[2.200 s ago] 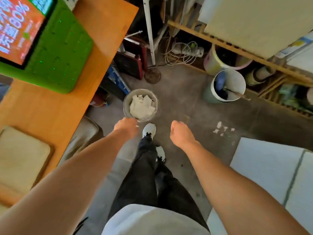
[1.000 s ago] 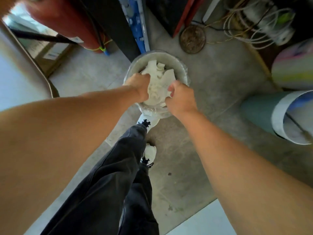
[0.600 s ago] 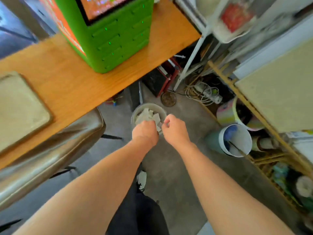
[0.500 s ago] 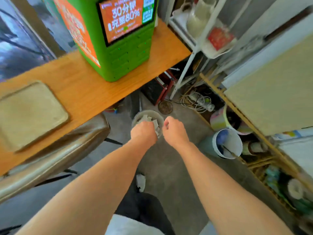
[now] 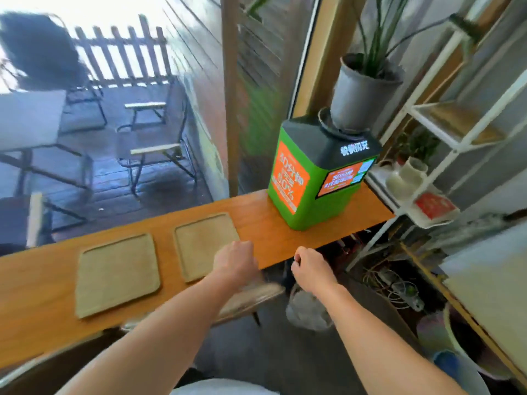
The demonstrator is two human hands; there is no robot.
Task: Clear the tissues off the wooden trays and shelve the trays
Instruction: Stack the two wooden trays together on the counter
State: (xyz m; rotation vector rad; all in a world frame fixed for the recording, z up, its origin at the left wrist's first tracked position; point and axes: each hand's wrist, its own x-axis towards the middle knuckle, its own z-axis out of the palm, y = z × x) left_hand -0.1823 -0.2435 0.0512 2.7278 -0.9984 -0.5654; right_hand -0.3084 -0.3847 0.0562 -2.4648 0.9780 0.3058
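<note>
Head view, looking down over a long wooden counter (image 5: 285,232) by a window; two wooden trays lie flat on it side by side, apart, both bare on top, no tissues on either; left tray (image 5: 117,273) nearer the counter's front edge, right tray (image 5: 205,243) just beside it toward the green box; left hand (image 5: 235,262) is over the right tray's near right corner, fingers curled in loosely together, nothing visibly held, contact with the tray cannot be told; right hand (image 5: 312,270) hangs off the counter's front edge above the floor, fingers curled with thumb and forefinger tips close together, cannot tell if anything tiny is pinched; small bin (image 5: 306,312) stands on the floor below the right forearm, lined with a clear bag, pale crumpled tissues (image 5: 303,305) inside, blurred; green charging kiosk (image 5: 316,178) stands upright at the counter's right end, orange panels on its sides; grey plant pot (image 5: 360,92) sits on a dark saucer on top of the kiosk, long thin leaves rising from it; white wire shelf unit (image 5: 445,121) stands right of the counter, upper wooden shelf bare, lower tray holds pale ceramic cups (image 5: 410,172) and a red packet (image 5: 433,205); buckets (image 5: 453,346) on the floor at lower right, contents blurred; cable tangle (image 5: 390,283) on the floor under the shelf unit.
</note>
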